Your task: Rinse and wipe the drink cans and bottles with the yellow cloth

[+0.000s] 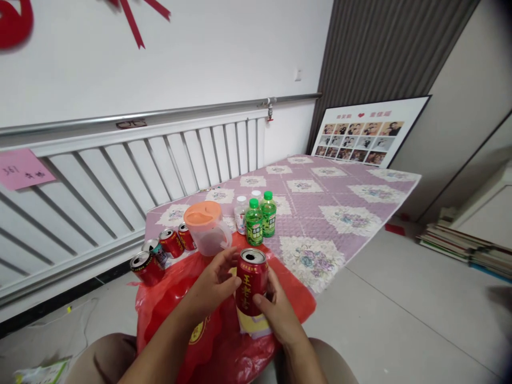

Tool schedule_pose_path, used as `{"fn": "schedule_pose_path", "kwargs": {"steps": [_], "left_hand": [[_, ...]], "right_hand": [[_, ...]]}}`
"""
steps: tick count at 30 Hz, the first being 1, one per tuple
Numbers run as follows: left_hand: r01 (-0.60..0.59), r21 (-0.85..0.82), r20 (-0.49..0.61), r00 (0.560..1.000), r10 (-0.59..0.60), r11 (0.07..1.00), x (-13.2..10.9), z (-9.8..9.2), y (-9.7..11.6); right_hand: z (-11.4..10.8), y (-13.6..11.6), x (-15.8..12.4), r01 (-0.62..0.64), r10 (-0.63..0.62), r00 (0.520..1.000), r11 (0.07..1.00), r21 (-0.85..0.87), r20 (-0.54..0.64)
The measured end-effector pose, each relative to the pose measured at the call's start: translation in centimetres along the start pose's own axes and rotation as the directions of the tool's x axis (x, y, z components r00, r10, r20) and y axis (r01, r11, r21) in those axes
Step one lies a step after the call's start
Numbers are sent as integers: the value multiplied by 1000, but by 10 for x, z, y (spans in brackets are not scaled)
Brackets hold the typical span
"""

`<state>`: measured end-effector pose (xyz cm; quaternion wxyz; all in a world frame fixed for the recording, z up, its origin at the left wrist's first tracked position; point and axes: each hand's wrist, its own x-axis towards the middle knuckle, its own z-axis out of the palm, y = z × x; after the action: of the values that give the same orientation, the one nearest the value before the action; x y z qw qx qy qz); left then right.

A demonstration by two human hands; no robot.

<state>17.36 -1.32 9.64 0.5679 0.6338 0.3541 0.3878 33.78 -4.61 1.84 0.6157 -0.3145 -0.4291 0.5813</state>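
Red can (253,280), upright at the near end of the table (372,194), clasped in the right hand (277,305), probably for steadiness, fingertips hidden behind. Left hand (216,280) loosely curved beside it, thumb contact hard to judge. Below, yellow cloth (253,324) on red plastic (298,304), partly covered; whether resting there or lifted, impossible to tell. Farther left, lidded jug (202,237) and more cans (170,245), apparently placed for working room; alongside, green-capped bottles (254,221), partly hiding white-capped ones (240,214).
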Motion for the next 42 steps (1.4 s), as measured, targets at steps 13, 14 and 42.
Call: {"fn": "schedule_pose_path", "kwargs": {"steps": [13,14,42], "left_hand": [[-116,408,410,910,-67,906,37,-6,58],[-125,434,424,902,-80,892,39,-4,61],[-311,909,313,949,36,279,174,67,39]], "right_hand": [[-10,-16,-4,-62,49,995,988,144,86],[-11,-17,-4,-54,46,997,988,143,61],[-67,-8,23,85,139,800,937,339,-584]]}}
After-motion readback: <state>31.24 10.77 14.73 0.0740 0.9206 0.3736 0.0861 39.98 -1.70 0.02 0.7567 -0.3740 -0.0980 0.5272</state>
